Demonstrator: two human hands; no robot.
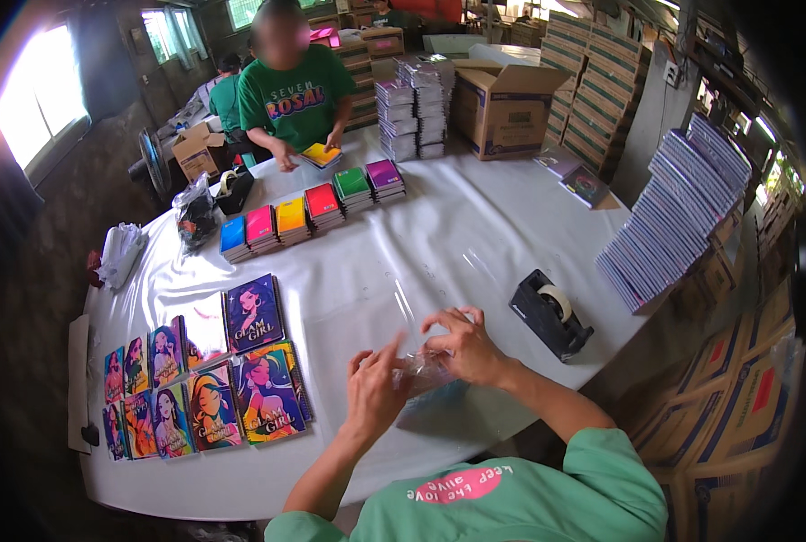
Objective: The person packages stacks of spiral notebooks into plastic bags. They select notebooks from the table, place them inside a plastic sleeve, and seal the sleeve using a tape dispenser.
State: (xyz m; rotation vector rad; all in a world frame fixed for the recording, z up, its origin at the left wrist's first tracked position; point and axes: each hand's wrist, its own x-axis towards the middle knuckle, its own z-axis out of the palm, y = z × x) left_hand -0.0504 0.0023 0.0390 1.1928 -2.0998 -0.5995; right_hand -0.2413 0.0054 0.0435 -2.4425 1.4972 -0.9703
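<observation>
Near the front edge of the table, I handle a crumpled clear plastic bag. My left hand is closed on the bag's left side, its index finger smeared by motion. From the right, my right hand grips the bag's upper part with bent fingers. Under the bag lies a bluish patch of plastic, partly hidden by my hands. To my left, spiral notebooks with illustrated covers stand in two rows of small piles. A black tape dispenser sits to the right of my right hand.
Across the white-covered table, a person in green holds a yellow notebook behind a row of coloured notebook stacks. A tall leaning notebook stack is at right. An open carton and wrapped stacks stand at the back.
</observation>
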